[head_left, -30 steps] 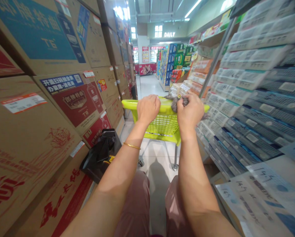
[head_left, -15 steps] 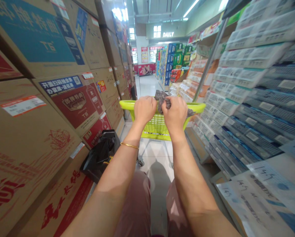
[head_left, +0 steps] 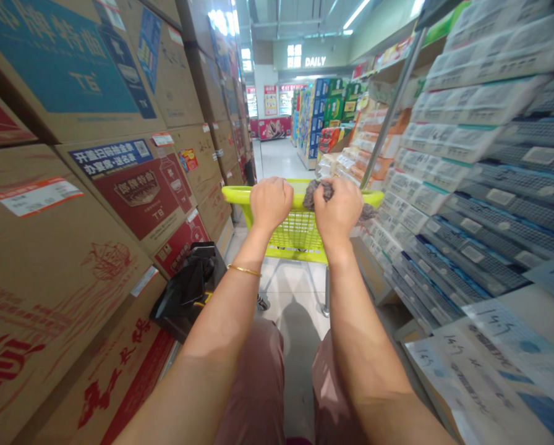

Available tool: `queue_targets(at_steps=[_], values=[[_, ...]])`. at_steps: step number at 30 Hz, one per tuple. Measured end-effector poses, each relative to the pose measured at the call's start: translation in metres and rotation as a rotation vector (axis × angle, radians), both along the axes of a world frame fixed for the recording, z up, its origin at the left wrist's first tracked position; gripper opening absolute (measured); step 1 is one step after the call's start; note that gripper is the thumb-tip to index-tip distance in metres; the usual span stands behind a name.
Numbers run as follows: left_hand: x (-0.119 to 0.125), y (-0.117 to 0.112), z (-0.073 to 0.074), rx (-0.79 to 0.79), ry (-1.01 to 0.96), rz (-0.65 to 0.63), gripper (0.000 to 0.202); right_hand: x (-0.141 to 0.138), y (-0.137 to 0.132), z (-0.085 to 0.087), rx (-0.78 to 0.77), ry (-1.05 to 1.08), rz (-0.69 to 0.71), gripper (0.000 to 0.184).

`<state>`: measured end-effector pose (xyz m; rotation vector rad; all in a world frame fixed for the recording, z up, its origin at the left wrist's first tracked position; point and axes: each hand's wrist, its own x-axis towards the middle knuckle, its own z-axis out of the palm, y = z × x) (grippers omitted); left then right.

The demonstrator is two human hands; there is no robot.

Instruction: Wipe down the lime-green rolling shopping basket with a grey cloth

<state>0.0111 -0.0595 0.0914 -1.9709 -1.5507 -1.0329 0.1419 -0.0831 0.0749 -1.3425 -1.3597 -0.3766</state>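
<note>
A lime-green shopping cart (head_left: pixel 300 235) stands before me, its handle bar (head_left: pixel 236 194) running crosswise near my knees. Wrapped over the bar left of its middle is my left hand (head_left: pixel 271 201), closed on it. My right hand (head_left: pixel 339 207), further right, is closed around a crumpled grey-brown cloth (head_left: pixel 313 194) that lies against the bar. Part of the cloth shows beyond the outer side of that hand; the rest is hidden under the fingers.
Stacked cardboard cartons (head_left: pixel 142 191) wall the left side, with a black bag (head_left: pixel 188 284) at their foot. Packed goods (head_left: pixel 472 216) rise in piles on the right, beside a metal post (head_left: pixel 392 111). A tiled floor (head_left: pixel 279 154) leads ahead between them.
My right hand has slid rightward along the bar with the cloth, widening the gap between my hands. The left hand has stayed at nearly the same spot.
</note>
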Motion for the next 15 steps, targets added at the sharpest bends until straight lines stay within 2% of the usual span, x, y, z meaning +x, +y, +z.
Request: queue_targets(at_steps=[5,8,12,15], values=[[-0.004,0.000,0.001,0.006,0.023,0.009,0.038,-0.028,-0.004,-0.002,0.013,-0.108,0.085,0.020],[-0.007,0.001,0.000,0.018,0.025,-0.001,0.039,-0.032,-0.005,-0.002,0.025,-0.162,0.128,0.020],[-0.012,0.003,-0.001,0.018,0.020,-0.022,0.039,-0.019,-0.005,0.000,0.011,-0.178,0.130,0.020],[-0.012,0.003,-0.001,0.015,0.014,-0.029,0.039,0.001,-0.002,0.002,-0.006,-0.107,0.041,0.020]])
